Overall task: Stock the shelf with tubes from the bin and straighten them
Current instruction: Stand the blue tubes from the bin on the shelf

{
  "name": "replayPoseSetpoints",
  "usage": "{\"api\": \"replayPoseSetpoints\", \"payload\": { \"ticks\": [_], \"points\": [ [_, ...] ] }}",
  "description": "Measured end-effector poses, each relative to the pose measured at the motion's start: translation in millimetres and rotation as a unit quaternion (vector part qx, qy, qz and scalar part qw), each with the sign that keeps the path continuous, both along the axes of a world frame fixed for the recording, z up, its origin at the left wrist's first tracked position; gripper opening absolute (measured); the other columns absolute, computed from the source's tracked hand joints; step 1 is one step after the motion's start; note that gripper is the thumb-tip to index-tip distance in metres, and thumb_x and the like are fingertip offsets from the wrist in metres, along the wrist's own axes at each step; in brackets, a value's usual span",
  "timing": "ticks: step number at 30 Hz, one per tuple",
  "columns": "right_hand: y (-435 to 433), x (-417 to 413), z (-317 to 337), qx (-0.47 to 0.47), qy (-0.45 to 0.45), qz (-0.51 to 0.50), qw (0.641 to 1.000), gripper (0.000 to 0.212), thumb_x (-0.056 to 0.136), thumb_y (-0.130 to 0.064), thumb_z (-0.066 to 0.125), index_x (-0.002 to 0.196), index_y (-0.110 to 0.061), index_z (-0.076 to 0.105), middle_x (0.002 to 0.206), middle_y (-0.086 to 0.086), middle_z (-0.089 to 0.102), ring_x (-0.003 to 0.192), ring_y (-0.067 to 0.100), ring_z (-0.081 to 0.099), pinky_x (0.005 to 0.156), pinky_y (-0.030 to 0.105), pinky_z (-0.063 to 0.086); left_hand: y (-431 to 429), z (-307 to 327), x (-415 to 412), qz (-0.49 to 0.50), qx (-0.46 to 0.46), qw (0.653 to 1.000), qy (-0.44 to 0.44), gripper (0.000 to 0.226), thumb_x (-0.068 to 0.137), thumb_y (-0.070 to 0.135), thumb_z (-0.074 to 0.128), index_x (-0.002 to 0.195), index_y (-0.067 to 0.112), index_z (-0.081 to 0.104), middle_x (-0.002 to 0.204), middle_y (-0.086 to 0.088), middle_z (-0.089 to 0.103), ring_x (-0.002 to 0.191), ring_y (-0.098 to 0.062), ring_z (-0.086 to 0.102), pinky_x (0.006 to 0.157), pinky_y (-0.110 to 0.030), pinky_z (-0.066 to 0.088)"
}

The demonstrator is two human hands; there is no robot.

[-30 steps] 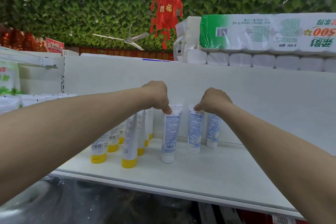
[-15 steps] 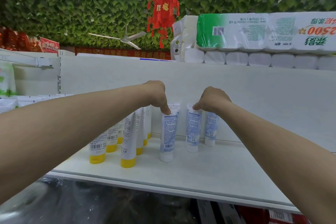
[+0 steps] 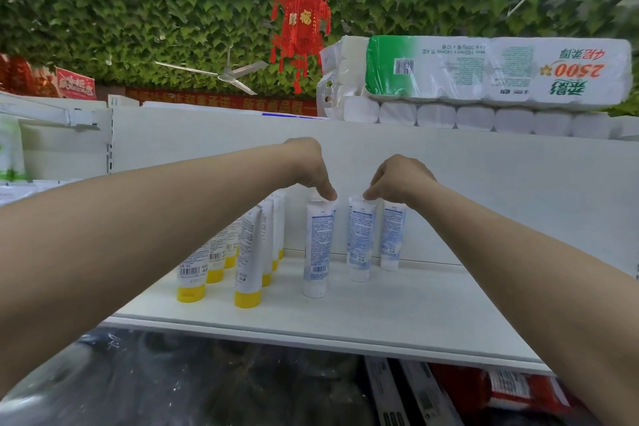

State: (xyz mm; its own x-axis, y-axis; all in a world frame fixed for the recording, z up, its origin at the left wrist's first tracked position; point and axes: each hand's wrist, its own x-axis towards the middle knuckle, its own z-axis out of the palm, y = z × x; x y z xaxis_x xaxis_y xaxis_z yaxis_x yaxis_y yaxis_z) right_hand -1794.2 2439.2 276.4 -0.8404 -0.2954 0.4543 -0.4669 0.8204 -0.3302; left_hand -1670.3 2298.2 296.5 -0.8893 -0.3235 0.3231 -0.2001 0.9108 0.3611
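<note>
On the white shelf [image 3: 397, 315], three blue-and-white tubes stand cap-down in a slanted line, apart from one another. The left hand [image 3: 307, 166] reaches in with its fingers curled downward, its grip pinching the crimped top of the front blue-and-white tube [image 3: 318, 249], which stands upright nearest the shelf edge. The right hand [image 3: 397, 176] is curled the same way, its grip pinching the top of the middle blue-and-white tube [image 3: 359, 242]. The third blue-and-white tube [image 3: 392, 239] stands free just beside the right wrist, close to the back panel [image 3: 518, 190].

To the left, yellow-capped tubes [image 3: 247, 252] stand on their caps in two rows running back toward the panel, packed close together; the left forearm hides part of the outer row.

On top of the shelving unit lie plastic-wrapped packs of toilet rolls [image 3: 484, 73], the upper pack with a green-and-white label, the lower one showing a row of roll ends. A red paper lantern [image 3: 301, 28] and a ceiling fan [image 3: 224, 74] hang under a ceiling of green leaves.

Below the shelf edge lies crinkled clear plastic film [image 3: 173, 384] over something dark; what it holds cannot be told. Red boxes [image 3: 501, 387] sit lower right
</note>
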Motion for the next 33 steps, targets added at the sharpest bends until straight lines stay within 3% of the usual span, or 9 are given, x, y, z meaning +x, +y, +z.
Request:
{"api": "replayPoseSetpoints", "payload": {
  "ticks": [6, 9, 13, 17, 21, 25, 29, 33],
  "points": [
    [25, 40, 3, -0.003, 0.022, 0.003, 1.000, 0.051, 0.073, -0.038, 0.081, 0.120, -0.026, 0.064, 0.108, -0.001, 0.065, 0.104, 0.024, 0.063, 0.088, 0.036, 0.055, 23, 1, 20, -0.032, -0.002, 0.999, 0.033, 0.060, 0.071, 0.035, 0.085, 0.120, 0.008, 0.061, 0.117, -0.009, 0.063, 0.106, -0.029, 0.060, 0.092, -0.039, 0.053],
    [44, 58, -2, -0.001, 0.048, 0.005, 0.999, 0.058, 0.076, -0.036, 0.080, 0.129, -0.026, 0.058, 0.117, -0.001, 0.063, 0.106, 0.023, 0.061, 0.082, 0.034, 0.052, 38, -6, 22, -0.043, 0.000, 0.998, 0.053, 0.063, 0.070, 0.037, 0.085, 0.120, 0.008, 0.061, 0.117, -0.010, 0.064, 0.106, -0.030, 0.060, 0.093, -0.041, 0.053],
    [73, 70, -14, 0.017, 0.055, -0.018, 0.998, 0.062, 0.077, -0.036, 0.078, 0.132, -0.028, 0.051, 0.101, -0.005, 0.060, 0.090, 0.018, 0.060, 0.066, 0.029, 0.043, 68, -24, 24, -0.079, 0.017, 0.996, 0.042, 0.055, 0.073, 0.034, 0.084, 0.118, 0.010, 0.063, 0.115, -0.007, 0.064, 0.103, -0.026, 0.061, 0.089, -0.038, 0.054],
    [117, 77, -33, 0.012, 0.046, -0.032, 0.998, 0.063, 0.077, -0.039, 0.077, 0.133, -0.029, 0.049, 0.106, -0.005, 0.061, 0.098, 0.019, 0.059, 0.067, 0.030, 0.042, 111, -48, 31, -0.094, 0.048, 0.994, 0.041, 0.061, 0.075, 0.033, 0.083, 0.125, 0.014, 0.056, 0.118, -0.005, 0.059, 0.105, -0.025, 0.058, 0.086, -0.035, 0.052],
    [189, 93, -56, 0.025, 0.013, -0.046, 0.999, 0.067, 0.075, -0.040, 0.078, 0.134, -0.032, 0.046, 0.114, -0.003, 0.059, 0.114, 0.023, 0.052, 0.076, 0.033, 0.046, 175, -75, 48, -0.106, 0.050, 0.992, 0.037, 0.066, 0.074, 0.031, 0.083, 0.131, 0.015, 0.051, 0.127, -0.005, 0.055, 0.112, -0.025, 0.055, 0.093, -0.036, 0.050],
    [279, 118, -73, 0.061, 0.009, -0.060, 0.996, 0.069, 0.075, -0.039, 0.080, 0.135, -0.032, 0.046, 0.122, 0.002, 0.058, 0.113, 0.028, 0.052, 0.084, 0.037, 0.048, 260, -96, 69, -0.136, 0.084, 0.986, 0.046, 0.066, 0.076, 0.028, 0.082, 0.132, 0.014, 0.050, 0.124, -0.006, 0.057, 0.103, -0.025, 0.061, 0.087, -0.036, 0.053],
    [380, 144, -98, 0.090, -0.013, -0.059, 0.994, 0.069, 0.074, -0.035, 0.081, 0.134, -0.032, 0.047, 0.126, 0.005, 0.054, 0.112, 0.027, 0.054, 0.085, 0.035, 0.047, 357, -128, 79, -0.157, 0.106, 0.980, 0.059, 0.063, 0.072, 0.029, 0.084, 0.127, 0.018, 0.054, 0.127, -0.004, 0.057, 0.113, -0.023, 0.055, 0.091, -0.033, 0.047],
    [478, 166, -141, 0.104, -0.046, -0.074, 0.991, 0.068, 0.071, -0.035, 0.082, 0.131, -0.033, 0.049, 0.128, 0.007, 0.053, 0.109, 0.027, 0.056, 0.089, 0.037, 0.049, 452, -177, 83, -0.181, 0.133, 0.974, 0.036, 0.060, 0.070, 0.032, 0.084, 0.122, 0.021, 0.057, 0.123, -0.003, 0.059, 0.111, -0.022, 0.056, 0.091, -0.032, 0.048]
  ]
}}
